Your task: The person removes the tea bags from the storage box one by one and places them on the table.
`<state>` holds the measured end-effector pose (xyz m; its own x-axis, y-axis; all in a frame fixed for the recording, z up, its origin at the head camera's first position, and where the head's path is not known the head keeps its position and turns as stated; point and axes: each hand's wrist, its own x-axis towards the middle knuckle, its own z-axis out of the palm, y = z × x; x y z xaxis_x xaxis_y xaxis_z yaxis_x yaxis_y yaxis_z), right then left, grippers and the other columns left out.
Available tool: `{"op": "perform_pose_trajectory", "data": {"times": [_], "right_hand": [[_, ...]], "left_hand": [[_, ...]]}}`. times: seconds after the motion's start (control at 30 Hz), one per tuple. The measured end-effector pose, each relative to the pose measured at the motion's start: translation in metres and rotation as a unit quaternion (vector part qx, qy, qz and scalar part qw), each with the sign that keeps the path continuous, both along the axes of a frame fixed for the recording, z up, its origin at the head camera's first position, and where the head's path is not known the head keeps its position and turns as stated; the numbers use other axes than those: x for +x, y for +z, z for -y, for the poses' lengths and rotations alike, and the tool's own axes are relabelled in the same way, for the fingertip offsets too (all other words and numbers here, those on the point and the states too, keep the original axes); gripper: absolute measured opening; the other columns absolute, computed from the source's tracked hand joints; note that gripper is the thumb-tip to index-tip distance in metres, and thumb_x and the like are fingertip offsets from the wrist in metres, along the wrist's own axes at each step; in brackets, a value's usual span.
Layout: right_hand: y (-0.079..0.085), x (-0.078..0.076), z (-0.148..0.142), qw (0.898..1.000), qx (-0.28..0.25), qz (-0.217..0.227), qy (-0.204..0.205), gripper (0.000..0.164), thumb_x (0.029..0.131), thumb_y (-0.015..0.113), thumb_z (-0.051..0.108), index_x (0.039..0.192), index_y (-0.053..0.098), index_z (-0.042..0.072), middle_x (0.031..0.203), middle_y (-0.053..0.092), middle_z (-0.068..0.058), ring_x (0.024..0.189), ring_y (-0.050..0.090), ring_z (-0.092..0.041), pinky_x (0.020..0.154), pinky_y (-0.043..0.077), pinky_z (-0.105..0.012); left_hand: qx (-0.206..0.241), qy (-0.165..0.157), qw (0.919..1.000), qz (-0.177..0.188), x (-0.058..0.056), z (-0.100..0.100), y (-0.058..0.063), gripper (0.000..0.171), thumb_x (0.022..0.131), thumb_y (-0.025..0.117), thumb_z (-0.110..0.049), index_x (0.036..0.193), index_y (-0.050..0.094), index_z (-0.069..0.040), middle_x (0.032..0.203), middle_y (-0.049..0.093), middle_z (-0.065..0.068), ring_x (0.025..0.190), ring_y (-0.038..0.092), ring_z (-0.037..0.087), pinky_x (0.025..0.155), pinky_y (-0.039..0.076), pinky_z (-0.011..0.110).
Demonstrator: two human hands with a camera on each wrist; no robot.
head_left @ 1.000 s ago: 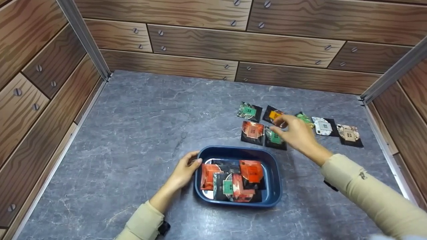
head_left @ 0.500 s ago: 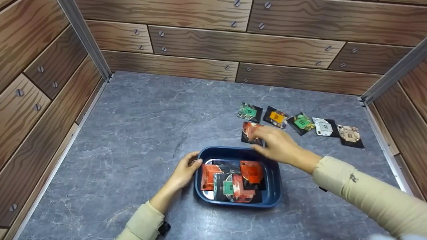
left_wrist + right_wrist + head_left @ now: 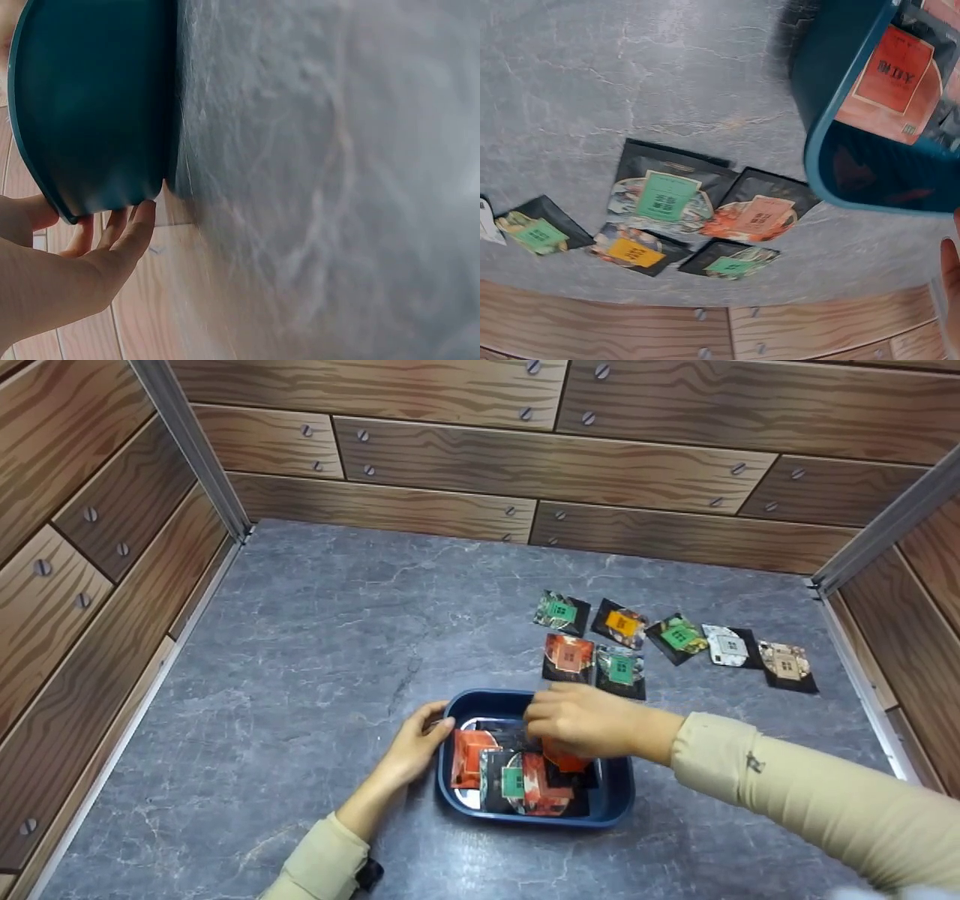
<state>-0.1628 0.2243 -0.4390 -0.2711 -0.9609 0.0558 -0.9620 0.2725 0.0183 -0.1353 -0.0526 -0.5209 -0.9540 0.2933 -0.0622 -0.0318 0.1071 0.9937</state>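
Observation:
In the head view my left hand (image 3: 414, 744) grips the left wall of a blue plastic tub (image 3: 627, 802). The left wrist view shows its thumb at the rim and the fingers against the outer wall. Inside the tub lie flat foil sachets, among them a red one (image 3: 472, 761) and a green-labelled one (image 3: 512, 780). My right hand (image 3: 574, 721) is over the tub's right half, its fingers bent downward above another red sachet (image 3: 564, 759). In the right wrist view only fingertips show, at the right edge. I cannot tell whether these fingers hold anything.
Several sachets lie behind the tub: red (image 3: 568, 657), green (image 3: 621, 669), another green (image 3: 562, 612), orange (image 3: 621, 622), white (image 3: 729, 645) and beige (image 3: 786, 665). Wood-patterned walls (image 3: 450, 502) bound the grey marbled tabletop (image 3: 322, 615) at the back and sides.
My right hand has come from over the sachets behind the tub, leftward and toward me, to above the tub's inside. My left hand and the tub have stayed put.

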Motion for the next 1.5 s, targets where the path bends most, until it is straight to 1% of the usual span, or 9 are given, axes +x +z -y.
{"op": "perform_pose_trajectory", "data": {"times": [0.2,0.27,0.37,0.53,0.67,0.87,1.03,1.27,1.5], "right_hand": [[-0.005,0.008,0.008,0.991,0.079,-0.076,0.074,0.022,0.076,0.079,0.02,0.094,0.068,0.017,0.097,0.063,0.002,0.087,0.056,-0.017,0.073,0.046,-0.029],[-0.006,0.009,0.009,0.984,0.105,-0.103,0.097,0.023,0.074,0.079,0.021,0.093,0.066,0.018,0.098,0.062,0.003,0.088,0.055,-0.017,0.073,0.045,-0.03],[-0.009,0.011,0.01,0.97,0.147,-0.146,0.125,0.02,0.077,0.076,0.023,0.094,0.066,0.02,0.101,0.062,0.005,0.09,0.055,-0.016,0.075,0.044,-0.031],[-0.016,0.013,0.01,0.948,0.204,-0.196,0.145,0.024,0.083,0.071,0.033,0.105,0.066,0.023,0.111,0.064,0.006,0.1,0.056,-0.015,0.082,0.045,-0.03],[-0.024,0.014,0.008,0.942,0.22,-0.209,0.145,0.022,0.088,0.066,0.034,0.106,0.063,0.024,0.11,0.064,0.007,0.103,0.057,-0.015,0.085,0.046,-0.031],[-0.032,0.014,0.005,0.941,0.209,-0.226,0.142,0.016,0.089,0.062,0.034,0.101,0.059,0.024,0.104,0.063,0.008,0.097,0.057,-0.014,0.084,0.045,-0.03],[-0.032,0.013,0.002,0.942,0.207,-0.226,0.14,0.016,0.089,0.063,0.034,0.101,0.064,0.025,0.105,0.063,0.008,0.097,0.057,-0.014,0.084,0.045,-0.031],[-0.025,0.011,0.001,0.949,0.196,-0.215,0.122,0.013,0.083,0.071,0.034,0.094,0.07,0.026,0.103,0.062,0.007,0.091,0.054,-0.015,0.077,0.043,-0.03],[-0.013,0.009,-0.001,0.953,0.179,-0.225,0.09,0.007,0.081,0.071,0.033,0.083,0.07,0.026,0.088,0.065,0.01,0.083,0.052,-0.014,0.074,0.041,-0.029]], "left_hand": [[-0.005,0.0,1.0,-0.001,0.0,0.0,0.0,0.038,0.102,0.051,-0.005,0.132,0.047,0.017,0.13,0.054,0.033,0.123,0.052,0.044,0.106,0.045,0.047],[-0.005,0.0,1.0,-0.003,0.0,0.0,0.0,0.038,0.102,0.051,-0.005,0.132,0.047,0.017,0.129,0.055,0.033,0.123,0.052,0.044,0.105,0.045,0.047],[-0.001,0.001,1.0,-0.004,0.0,0.0,0.0,0.038,0.101,0.052,-0.005,0.132,0.047,0.017,0.129,0.054,0.033,0.123,0.052,0.045,0.105,0.045,0.047],[0.006,0.002,1.0,-0.002,0.0,-0.001,-0.001,0.037,0.101,0.051,-0.003,0.132,0.047,0.017,0.129,0.054,0.034,0.123,0.052,0.044,0.105,0.046,0.046],[0.009,0.005,0.9999,-0.001,0.0,-0.001,-0.001,0.037,0.101,0.051,-0.003,0.131,0.047,0.017,0.129,0.055,0.033,0.123,0.052,0.044,0.105,0.045,0.046],[-0.001,0.004,1.0,-0.007,-0.001,-0.001,-0.001,0.037,0.101,0.051,-0.003,0.131,0.047,0.018,0.129,0.055,0.033,0.123,0.052,0.044,0.106,0.044,0.046],[0.002,0.004,1.0,-0.003,0.0,-0.001,0.0,0.037,0.101,0.051,-0.004,0.132,0.047,0.017,0.129,0.055,0.033,0.123,0.052,0.044,0.106,0.045,0.046],[0.003,0.004,1.0,0.002,0.001,-0.001,0.001,0.038,0.101,0.052,-0.004,0.132,0.047,0.016,0.13,0.055,0.033,0.123,0.053,0.044,0.105,0.045,0.046],[0.008,0.002,1.0,0.003,0.001,-0.001,0.001,0.037,0.101,0.051,-0.004,0.132,0.046,0.017,0.129,0.055,0.033,0.123,0.053,0.044,0.105,0.045,0.046]]}}
